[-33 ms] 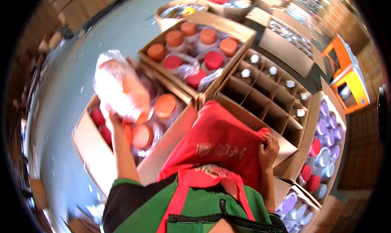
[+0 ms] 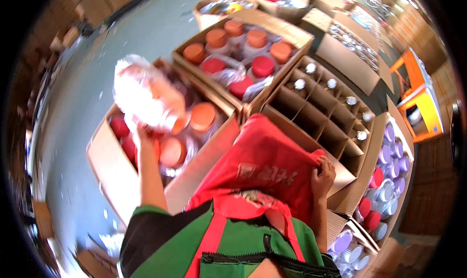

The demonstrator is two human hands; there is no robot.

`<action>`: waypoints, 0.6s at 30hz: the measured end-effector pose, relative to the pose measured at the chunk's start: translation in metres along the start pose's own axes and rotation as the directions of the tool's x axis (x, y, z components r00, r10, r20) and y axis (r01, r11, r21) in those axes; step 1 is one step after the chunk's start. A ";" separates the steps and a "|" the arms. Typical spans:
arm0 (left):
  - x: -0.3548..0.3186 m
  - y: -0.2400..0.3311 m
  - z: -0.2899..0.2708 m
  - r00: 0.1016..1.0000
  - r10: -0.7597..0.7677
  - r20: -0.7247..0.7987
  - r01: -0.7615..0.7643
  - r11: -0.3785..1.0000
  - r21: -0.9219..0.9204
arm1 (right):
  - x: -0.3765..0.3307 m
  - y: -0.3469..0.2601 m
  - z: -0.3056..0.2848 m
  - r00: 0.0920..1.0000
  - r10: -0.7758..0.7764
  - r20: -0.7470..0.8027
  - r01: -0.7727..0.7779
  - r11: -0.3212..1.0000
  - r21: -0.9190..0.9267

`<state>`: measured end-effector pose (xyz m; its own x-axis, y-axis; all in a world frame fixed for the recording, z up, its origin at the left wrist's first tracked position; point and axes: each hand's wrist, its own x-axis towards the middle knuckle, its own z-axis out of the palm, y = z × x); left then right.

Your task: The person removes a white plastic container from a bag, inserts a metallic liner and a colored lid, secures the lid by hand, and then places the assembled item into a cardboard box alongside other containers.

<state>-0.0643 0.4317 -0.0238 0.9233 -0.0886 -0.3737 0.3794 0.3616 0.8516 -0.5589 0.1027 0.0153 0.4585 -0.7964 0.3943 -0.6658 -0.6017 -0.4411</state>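
Observation:
My left hand (image 2: pixel 141 137) grips a bottle wrapped in clear plastic (image 2: pixel 148 93), holding it tilted over the cardboard box at the left (image 2: pixel 109 173). Some fingers are hidden behind the wrapping. Around it in that box stand jars with orange lids (image 2: pixel 172 152) and red lids (image 2: pixel 118 127), some in plastic film. On the other side, my right hand (image 2: pixel 323 177) is closed on the edge of the red apron (image 2: pixel 265 154), pulling the cloth out over the boxes. That apron hangs over my green and black jacket.
Ahead is a carton of orange- and red-lidded jars (image 2: pixel 194 54). Right of it, a divided carton (image 2: pixel 296 144) holds several silver-capped bottles. Purple-lidded jars (image 2: pixel 391 168) fill a box at far right. An orange table frame (image 2: pixel 423 108) stands beyond.
The whole view has shifted slightly, the far boxes now lying a little further right. My left hand still holds the wrapped bottle and my right hand the apron.

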 end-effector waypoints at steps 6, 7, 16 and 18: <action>-0.018 -0.026 -0.003 0.972 0.223 -0.070 -0.213 0.969 0.123 | -0.007 0.011 0.003 0.998 -0.051 0.023 0.049 0.996 0.072; -0.026 -0.020 -0.001 0.936 0.331 -0.119 -0.290 0.918 0.272 | -0.011 0.016 -0.003 0.999 -0.035 0.010 0.032 0.979 0.200; -0.155 -0.040 0.119 0.385 0.319 0.866 -0.912 0.278 0.303 | -0.109 0.099 -0.052 0.742 0.661 -0.109 -0.527 0.677 0.514; -0.185 -0.065 0.160 0.199 0.233 0.952 -0.943 0.309 0.121 | -0.140 0.111 -0.062 0.679 0.705 -0.206 -0.509 0.654 0.560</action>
<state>-0.2500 0.2761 0.0482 0.3284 -0.8171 0.4737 -0.7462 0.0830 0.6605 -0.7336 0.1512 -0.0394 -0.2791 -0.9524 0.1229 -0.3394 -0.0219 -0.9404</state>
